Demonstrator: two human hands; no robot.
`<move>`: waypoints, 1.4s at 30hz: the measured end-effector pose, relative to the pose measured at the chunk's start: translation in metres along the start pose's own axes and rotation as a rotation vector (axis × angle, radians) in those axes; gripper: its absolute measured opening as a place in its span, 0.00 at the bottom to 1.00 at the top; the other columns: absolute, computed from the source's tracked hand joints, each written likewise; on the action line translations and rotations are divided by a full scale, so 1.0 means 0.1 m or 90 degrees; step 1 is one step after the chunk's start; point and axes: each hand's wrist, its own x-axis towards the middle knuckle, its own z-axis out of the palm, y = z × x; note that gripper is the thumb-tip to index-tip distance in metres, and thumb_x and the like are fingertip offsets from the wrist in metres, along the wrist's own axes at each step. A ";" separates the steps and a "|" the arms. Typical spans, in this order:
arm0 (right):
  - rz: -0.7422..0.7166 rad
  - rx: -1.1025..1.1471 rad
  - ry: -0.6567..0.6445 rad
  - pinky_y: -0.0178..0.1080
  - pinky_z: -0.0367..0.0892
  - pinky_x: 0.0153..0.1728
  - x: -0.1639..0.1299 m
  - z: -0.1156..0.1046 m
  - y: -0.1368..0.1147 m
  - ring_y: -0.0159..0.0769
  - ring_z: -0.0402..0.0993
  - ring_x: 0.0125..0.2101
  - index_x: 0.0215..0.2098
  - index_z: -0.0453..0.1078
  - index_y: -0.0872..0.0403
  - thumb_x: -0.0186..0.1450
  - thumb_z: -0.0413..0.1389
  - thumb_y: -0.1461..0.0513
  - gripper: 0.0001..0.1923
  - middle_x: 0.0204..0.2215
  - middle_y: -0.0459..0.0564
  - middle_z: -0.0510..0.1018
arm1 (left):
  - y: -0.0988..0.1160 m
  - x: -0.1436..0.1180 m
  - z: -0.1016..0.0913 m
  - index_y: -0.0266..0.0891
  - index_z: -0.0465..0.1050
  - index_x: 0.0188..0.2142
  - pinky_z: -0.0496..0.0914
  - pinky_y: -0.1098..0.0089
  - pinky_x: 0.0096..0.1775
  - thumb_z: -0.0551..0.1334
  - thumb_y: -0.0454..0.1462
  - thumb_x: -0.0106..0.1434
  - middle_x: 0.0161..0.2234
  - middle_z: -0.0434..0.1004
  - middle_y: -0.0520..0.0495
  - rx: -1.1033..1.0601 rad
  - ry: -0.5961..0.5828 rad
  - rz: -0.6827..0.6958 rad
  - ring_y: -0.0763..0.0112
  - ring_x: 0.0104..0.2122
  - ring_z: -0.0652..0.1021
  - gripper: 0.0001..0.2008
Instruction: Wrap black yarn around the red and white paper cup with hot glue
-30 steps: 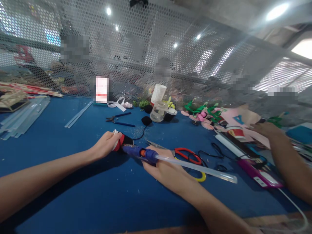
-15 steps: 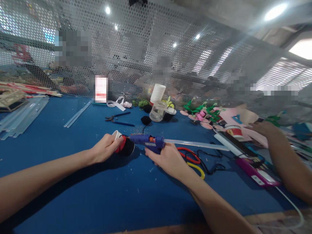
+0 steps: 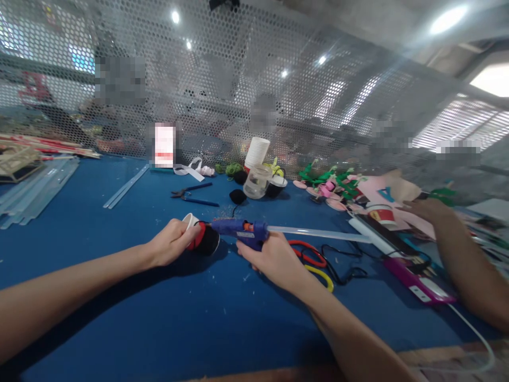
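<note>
Paper cup [image 3: 199, 237], light and crushable, pinched at rim by left hand [image 3: 172, 243] fingers; blue glue gun [image 3: 242, 232], rigid, clamped by right hand [image 3: 274, 260], nozzle touching cup.

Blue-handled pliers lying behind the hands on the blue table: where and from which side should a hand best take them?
Probably by the two slim blue handles of the blue-handled pliers, coming from above on their right. The handles lie flat and splayed towards the right, with bare blue table around them; the dark jaws point left.
</note>
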 end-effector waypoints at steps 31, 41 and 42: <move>-0.175 -0.171 -0.003 0.32 0.55 0.23 -0.12 0.07 0.01 0.30 0.64 0.22 0.26 0.62 0.55 0.55 0.48 0.65 0.02 0.21 0.45 0.68 | -0.03 0.08 0.04 0.38 0.52 0.11 0.49 0.76 0.18 0.47 0.46 0.54 0.10 0.51 0.57 -0.198 0.070 -0.193 0.80 0.14 0.54 0.21; -0.176 -0.215 0.015 0.33 0.56 0.24 -0.08 0.02 -0.02 0.33 0.65 0.23 0.27 0.64 0.54 0.54 0.47 0.66 0.05 0.22 0.48 0.69 | 0.00 0.06 0.03 0.38 0.52 0.12 0.48 0.74 0.18 0.47 0.46 0.54 0.11 0.49 0.57 -0.183 0.051 -0.180 0.80 0.14 0.53 0.20; -0.184 -0.210 0.015 0.33 0.56 0.24 -0.09 0.03 0.00 0.33 0.65 0.24 0.27 0.63 0.55 0.54 0.47 0.66 0.04 0.22 0.47 0.69 | 0.00 0.06 0.03 0.38 0.52 0.12 0.48 0.75 0.18 0.47 0.46 0.54 0.11 0.49 0.57 -0.186 0.056 -0.186 0.80 0.14 0.53 0.20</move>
